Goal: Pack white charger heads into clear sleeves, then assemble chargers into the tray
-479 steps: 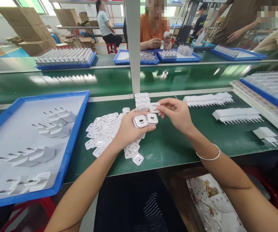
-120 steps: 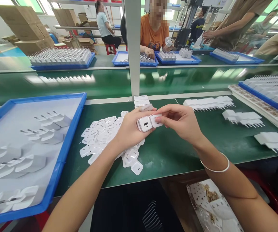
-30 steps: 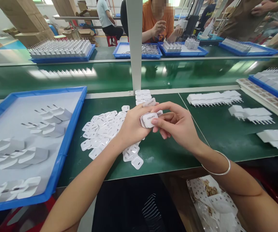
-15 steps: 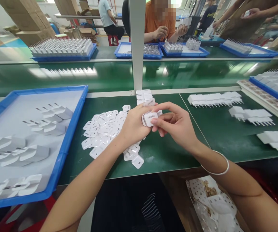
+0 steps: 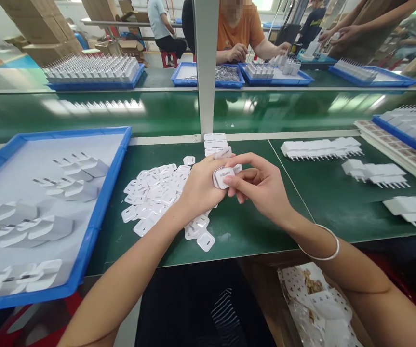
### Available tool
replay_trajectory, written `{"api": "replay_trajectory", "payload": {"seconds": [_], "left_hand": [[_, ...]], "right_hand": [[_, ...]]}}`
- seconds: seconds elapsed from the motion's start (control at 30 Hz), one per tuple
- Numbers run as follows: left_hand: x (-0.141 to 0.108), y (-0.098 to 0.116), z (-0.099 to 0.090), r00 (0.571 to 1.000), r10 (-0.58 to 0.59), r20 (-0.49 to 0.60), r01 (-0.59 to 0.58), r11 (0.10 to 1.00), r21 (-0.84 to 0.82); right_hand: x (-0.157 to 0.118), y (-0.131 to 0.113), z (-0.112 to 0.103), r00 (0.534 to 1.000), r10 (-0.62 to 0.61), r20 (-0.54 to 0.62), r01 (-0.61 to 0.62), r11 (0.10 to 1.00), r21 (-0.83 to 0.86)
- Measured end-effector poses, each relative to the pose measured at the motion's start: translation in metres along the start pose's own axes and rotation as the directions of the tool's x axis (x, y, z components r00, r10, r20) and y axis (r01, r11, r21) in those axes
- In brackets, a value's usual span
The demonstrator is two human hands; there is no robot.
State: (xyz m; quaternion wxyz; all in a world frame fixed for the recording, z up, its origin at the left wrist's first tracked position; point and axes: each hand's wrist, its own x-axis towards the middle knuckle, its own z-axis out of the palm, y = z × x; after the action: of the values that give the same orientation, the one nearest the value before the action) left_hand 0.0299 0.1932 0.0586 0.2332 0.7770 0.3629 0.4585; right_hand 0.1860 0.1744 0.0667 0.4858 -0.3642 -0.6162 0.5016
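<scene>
Both hands meet above the green table. My left hand (image 5: 204, 185) is closed round a white printed piece (image 5: 223, 177) with rounded corners, its lettered face turned up. The thumb of my right hand (image 5: 260, 185) presses on the right edge of that piece, and its fingers curl behind. Part of another white piece shows between the right fingers. Left of and partly under my left hand lies a loose pile of flat white covers (image 5: 153, 193). Beyond my hands, more white covers (image 5: 215, 140) are lined up in short rows.
At the left, a blue-rimmed tray (image 5: 101, 212) holds white plug housings with pins. Rows of white housings (image 5: 321, 147) lie at the right, beside another tray. A white post (image 5: 207, 72) rises behind the covers. Across the belt, a person in orange (image 5: 240, 29) works at blue trays.
My hands have barely moved around the printed piece. Across the belt, the person in orange has lowered a hand to the white housings in the tray.
</scene>
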Motion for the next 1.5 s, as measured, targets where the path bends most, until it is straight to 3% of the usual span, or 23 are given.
{"api": "replay_trajectory", "payload": {"seconds": [0.8, 1.23, 1.5], "left_hand": [[-0.006, -0.010, 0.006, 1.000, -0.017, -0.016, 0.019, 0.995, 0.098], [-0.006, -0.012, 0.005, 0.995, 0.098, 0.002, -0.097, 0.983, 0.154], [-0.006, -0.007, 0.007, 0.999, 0.040, -0.035, -0.035, 0.989, 0.142]], "right_hand": [[0.003, 0.000, -0.003, 0.994, 0.106, 0.040, -0.107, 0.994, 0.023], [0.006, -0.002, -0.007, 0.989, 0.125, 0.077, -0.126, 0.992, 0.009], [0.004, -0.002, -0.006, 0.988, 0.133, 0.076, -0.135, 0.990, 0.030]]}}
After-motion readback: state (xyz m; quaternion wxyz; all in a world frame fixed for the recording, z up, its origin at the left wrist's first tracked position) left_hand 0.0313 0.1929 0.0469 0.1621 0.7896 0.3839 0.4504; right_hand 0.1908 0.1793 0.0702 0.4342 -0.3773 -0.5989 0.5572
